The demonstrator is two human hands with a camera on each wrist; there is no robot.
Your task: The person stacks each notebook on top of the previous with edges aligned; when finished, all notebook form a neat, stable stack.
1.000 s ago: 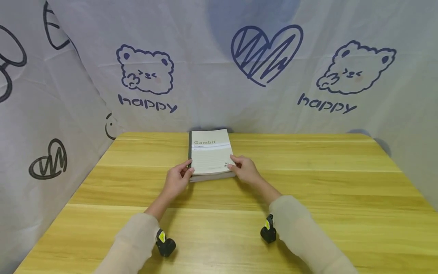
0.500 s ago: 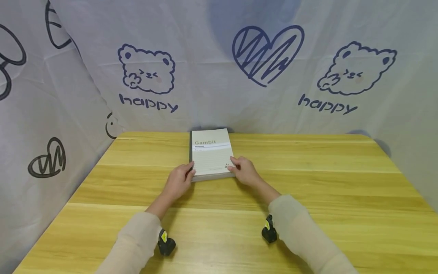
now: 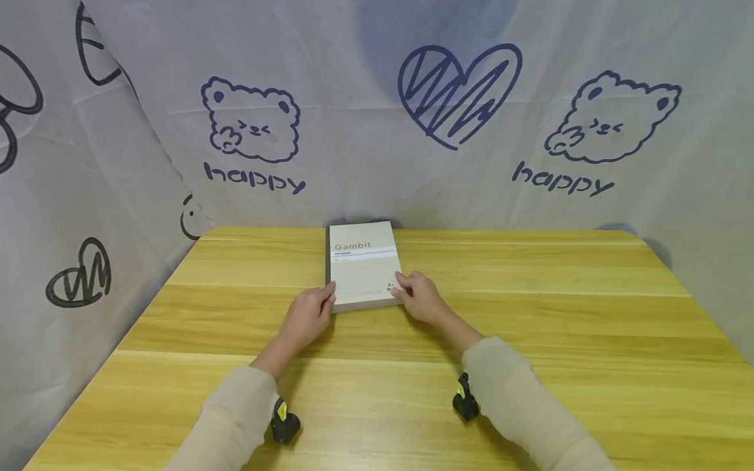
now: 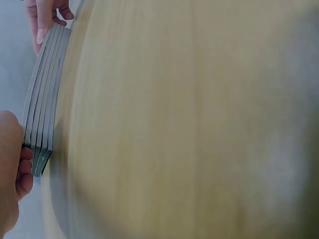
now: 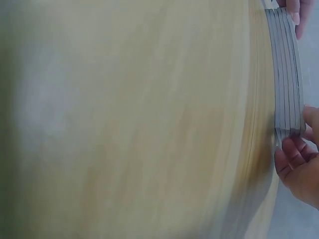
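Note:
A neat stack of several notebooks (image 3: 364,268) lies at the table's far edge. Its pale top cover reads "Gambit", and a dark spine runs down the left side. My left hand (image 3: 306,314) holds the near left corner, thumb on top and fingers curled at the side. At the near right corner, my right hand (image 3: 423,299) grips in the same way. The left wrist view shows the layered page edges of the notebooks (image 4: 47,84) between both hands. Seen from the right wrist, the fingers (image 5: 294,154) of my right hand bend against the stack's end.
The stack rests on a wooden table (image 3: 377,392) with a yellowish grain. Right behind its far edge hangs a white cloth (image 3: 353,144) with drawn bears and a heart; more cloth hangs at the left and right.
The top notebook, slightly raised and offset from the stack a second ago, now sits flush on it. My left hand has shifted slightly right and nearer; the right hand has lowered a little.

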